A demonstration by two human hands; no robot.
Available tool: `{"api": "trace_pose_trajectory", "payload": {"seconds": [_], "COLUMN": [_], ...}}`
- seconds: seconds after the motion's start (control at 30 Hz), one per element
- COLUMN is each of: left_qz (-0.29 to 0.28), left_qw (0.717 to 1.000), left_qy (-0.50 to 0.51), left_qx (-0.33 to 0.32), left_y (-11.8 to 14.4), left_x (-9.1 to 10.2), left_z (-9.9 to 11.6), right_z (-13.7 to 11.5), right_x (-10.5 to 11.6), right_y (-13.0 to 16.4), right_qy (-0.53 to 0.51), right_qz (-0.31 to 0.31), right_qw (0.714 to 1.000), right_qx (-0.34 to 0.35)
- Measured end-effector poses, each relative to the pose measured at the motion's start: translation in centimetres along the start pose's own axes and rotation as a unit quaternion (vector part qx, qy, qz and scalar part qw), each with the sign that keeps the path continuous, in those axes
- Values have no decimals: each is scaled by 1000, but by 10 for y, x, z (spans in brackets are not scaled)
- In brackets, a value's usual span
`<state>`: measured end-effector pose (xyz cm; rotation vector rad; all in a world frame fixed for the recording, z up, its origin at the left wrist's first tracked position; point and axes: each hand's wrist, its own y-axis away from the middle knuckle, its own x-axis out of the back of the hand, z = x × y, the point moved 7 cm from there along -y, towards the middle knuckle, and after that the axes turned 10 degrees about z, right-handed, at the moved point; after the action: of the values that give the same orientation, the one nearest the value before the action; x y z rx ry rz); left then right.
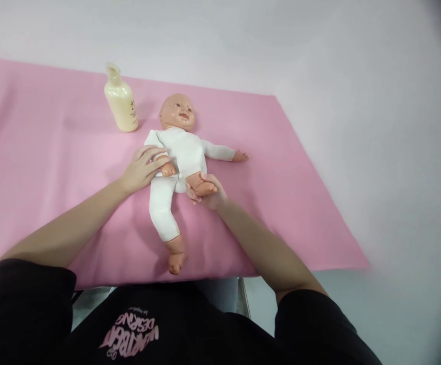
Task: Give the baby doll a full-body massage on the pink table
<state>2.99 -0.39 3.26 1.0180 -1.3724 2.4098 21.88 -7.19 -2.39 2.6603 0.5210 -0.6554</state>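
Observation:
A baby doll (184,147) with a hard plastic head and a white cloth body lies on its back, head away from me. My left hand (143,169) rests with fingers stretched over the doll's arm, at its side near the waist. My right hand (213,193) is closed round the doll's raised foot (202,184), with that leg bent up toward the belly. The doll's other leg (163,213) lies stretched toward me, its foot near the table's front edge. Part of my right fingers is hidden behind the held foot.
A pale yellow pump bottle (123,105) stands to the left of the doll's head. Under everything is a table with a pink cover (281,203); its right and front edges are in view. A pale wall (220,40) runs behind it.

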Motion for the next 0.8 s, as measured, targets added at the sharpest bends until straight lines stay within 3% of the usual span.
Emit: {"api": "trace_pose_trajectory", "payload": {"seconds": [0.27, 0.37, 0.47, 0.57, 0.67, 0.73, 0.8], "left_qz": [7, 49, 154, 269, 328, 355, 380], "left_qw": [1000, 998, 982, 936, 863, 799, 743], "left_qy": [7, 33, 76, 131, 218, 274, 314], "left_qx": [-4, 11, 76, 187, 316, 400, 453], "left_y": [0, -1, 0, 8, 19, 26, 31], "left_x": [3, 9, 22, 35, 38, 35, 33], "left_z": [3, 2, -17, -53, -88, -103, -108], "right_z": [-6, -9, -5, 7, 19, 23, 24], "right_x": [-8, -18, -32, -45, -51, -51, -52], "right_y": [5, 14, 27, 39, 52, 58, 60], "right_qy": [32, 53, 56, 85, 120, 142, 164], "right_qz": [-25, -93, -210, -357, -511, -570, -579], "right_qw": [998, 993, 976, 927, 838, 791, 778], "right_qx": [43, 59, 10, -81, -148, -169, -180]}}
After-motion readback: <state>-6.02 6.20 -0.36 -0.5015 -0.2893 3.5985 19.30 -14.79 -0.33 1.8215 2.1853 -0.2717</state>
